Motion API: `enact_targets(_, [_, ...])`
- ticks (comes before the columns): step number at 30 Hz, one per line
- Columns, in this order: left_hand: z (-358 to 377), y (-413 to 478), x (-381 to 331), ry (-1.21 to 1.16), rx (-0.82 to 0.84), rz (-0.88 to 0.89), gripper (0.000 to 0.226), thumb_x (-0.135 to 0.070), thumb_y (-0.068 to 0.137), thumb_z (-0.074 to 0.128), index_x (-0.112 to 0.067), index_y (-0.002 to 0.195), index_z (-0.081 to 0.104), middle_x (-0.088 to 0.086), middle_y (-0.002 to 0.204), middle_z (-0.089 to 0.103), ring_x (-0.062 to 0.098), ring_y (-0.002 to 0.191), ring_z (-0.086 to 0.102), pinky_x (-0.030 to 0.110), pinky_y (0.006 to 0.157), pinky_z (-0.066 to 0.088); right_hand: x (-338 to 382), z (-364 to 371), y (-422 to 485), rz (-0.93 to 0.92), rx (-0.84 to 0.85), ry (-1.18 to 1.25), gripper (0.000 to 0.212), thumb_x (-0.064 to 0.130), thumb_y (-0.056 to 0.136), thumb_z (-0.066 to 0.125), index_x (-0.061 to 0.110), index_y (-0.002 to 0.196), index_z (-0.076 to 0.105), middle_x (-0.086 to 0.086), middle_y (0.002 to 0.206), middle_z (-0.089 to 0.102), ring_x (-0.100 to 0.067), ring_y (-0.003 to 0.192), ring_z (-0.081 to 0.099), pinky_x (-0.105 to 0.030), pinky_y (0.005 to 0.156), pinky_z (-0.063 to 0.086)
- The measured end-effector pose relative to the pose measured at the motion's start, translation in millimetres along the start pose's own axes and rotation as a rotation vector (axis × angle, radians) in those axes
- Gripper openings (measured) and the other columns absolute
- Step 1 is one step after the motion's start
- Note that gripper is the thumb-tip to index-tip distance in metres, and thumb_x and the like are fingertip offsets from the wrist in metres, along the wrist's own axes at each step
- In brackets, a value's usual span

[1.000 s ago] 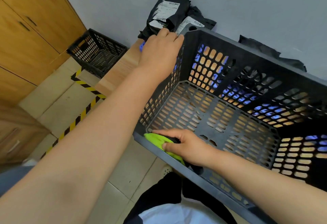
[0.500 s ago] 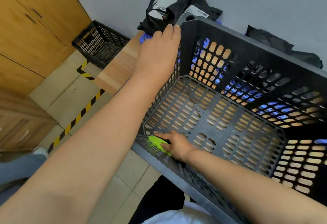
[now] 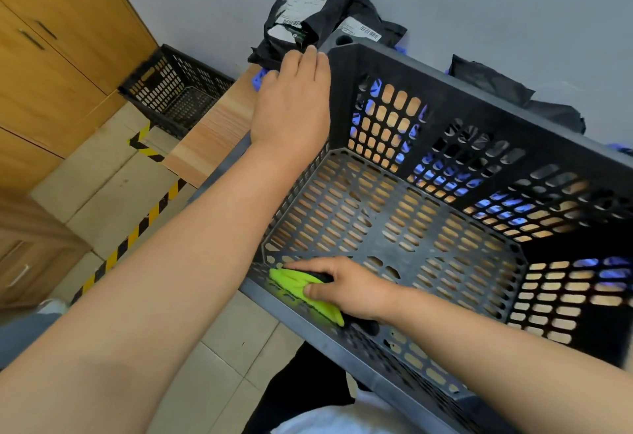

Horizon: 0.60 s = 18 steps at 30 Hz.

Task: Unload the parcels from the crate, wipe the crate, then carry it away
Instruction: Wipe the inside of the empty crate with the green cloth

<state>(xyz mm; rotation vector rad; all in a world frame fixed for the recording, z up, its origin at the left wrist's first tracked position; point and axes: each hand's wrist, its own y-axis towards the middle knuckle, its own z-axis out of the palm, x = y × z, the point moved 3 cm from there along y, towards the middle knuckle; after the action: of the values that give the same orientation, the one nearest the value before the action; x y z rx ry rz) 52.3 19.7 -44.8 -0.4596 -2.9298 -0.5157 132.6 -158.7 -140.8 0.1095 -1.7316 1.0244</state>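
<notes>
A large dark grey perforated crate [image 3: 479, 91] fills the middle and right of the head view, with nothing inside but my hand and cloth. My left hand [image 3: 291, 105] rests over the crate's left rim near its far corner, fingers curled on the edge. Inside, my right hand [image 3: 346, 288] presses a bright green cloth [image 3: 301, 284] against the near-left corner of the crate's wall. Black parcels with white labels [image 3: 305, 19] lie piled against the wall behind the crate, and another black parcel [image 3: 493, 82] shows past the far rim.
The crate sits on a wooden table [image 3: 212, 132]. A smaller black crate [image 3: 171, 91] stands on the tiled floor to the left, by yellow-black floor tape [image 3: 137, 231]. Wooden cabinets [image 3: 51, 39] line the left side. A grey wall closes the back.
My right hand has kept the green cloth in the crate's near-left corner, shifting slightly along the wall. The left hand stays on the rim. The view has moved a little.
</notes>
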Motion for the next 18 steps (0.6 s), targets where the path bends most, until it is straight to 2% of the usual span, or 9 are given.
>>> enact_targets(4, [-0.4,0.1,-2.6,-0.023,0.012,0.045,0.059,-0.02,0.091,0.05,-0.005,0.144,0.029,0.013,0.149,0.034,0.028,0.13,0.038,0.041,0.097,0.04,21.3,-3.2,-32.5,-0.087,-0.025,0.02,0.045,0.014,0.091,0.061,0.038,0.129,0.055,0.011,0.127,0.058,0.002,0.11,0.055,-0.009,0.092,0.041])
enact_targets(7, [-1.8,0.0,-2.0,-0.058,0.026,0.037,0.059,-0.02,0.091,0.05,-0.005,0.144,0.029,0.013,0.15,0.033,0.028,0.131,0.036,0.042,0.097,0.04,33.9,-6.1,-54.6,-0.134,-0.048,0.04,0.044,0.016,0.089,0.064,0.044,0.123,0.058,0.01,0.107,0.059,0.006,0.094,0.055,-0.011,0.084,0.039])
enact_targets(9, [-2.5,0.1,-2.1,-0.069,0.04,0.033,0.059,-0.021,0.091,0.05,-0.006,0.144,0.029,0.012,0.149,0.033,0.027,0.131,0.036,0.042,0.097,0.04,39.9,-8.0,-69.4,-0.158,-0.043,0.075,0.044,0.015,0.088,0.064,0.043,0.122,0.06,0.022,0.092,0.055,0.009,0.087,0.053,-0.009,0.082,0.036])
enact_targets(13, [-4.2,-0.4,-2.6,-0.081,0.053,0.021,0.058,-0.021,0.091,0.05,-0.006,0.143,0.03,0.011,0.149,0.034,0.028,0.13,0.036,0.043,0.097,0.04,38.8,-9.9,-86.3,-0.167,-0.038,0.101,0.045,0.009,0.087,0.063,0.037,0.123,0.062,0.028,0.084,0.053,0.01,0.086,0.053,-0.005,0.081,0.033])
enact_targets(15, [-4.9,-0.4,-2.1,-0.09,0.056,0.019,0.057,-0.021,0.091,0.05,-0.006,0.143,0.03,0.011,0.149,0.034,0.029,0.13,0.036,0.043,0.097,0.04,32.0,-7.9,-85.6,-0.161,-0.059,0.069,0.047,0.01,0.089,0.062,0.041,0.124,0.059,0.024,0.088,0.052,0.008,0.088,0.052,-0.007,0.083,0.034])
enact_targets(18, [-5.1,0.3,-0.7,-0.092,0.052,0.014,0.057,-0.021,0.091,0.05,-0.007,0.143,0.031,0.011,0.148,0.036,0.028,0.129,0.037,0.044,0.096,0.041,15.9,-3.4,-73.9,-0.154,-0.096,0.015,0.049,0.015,0.091,0.06,0.052,0.123,0.054,0.001,0.099,0.052,-0.006,0.093,0.052,-0.016,0.091,0.037])
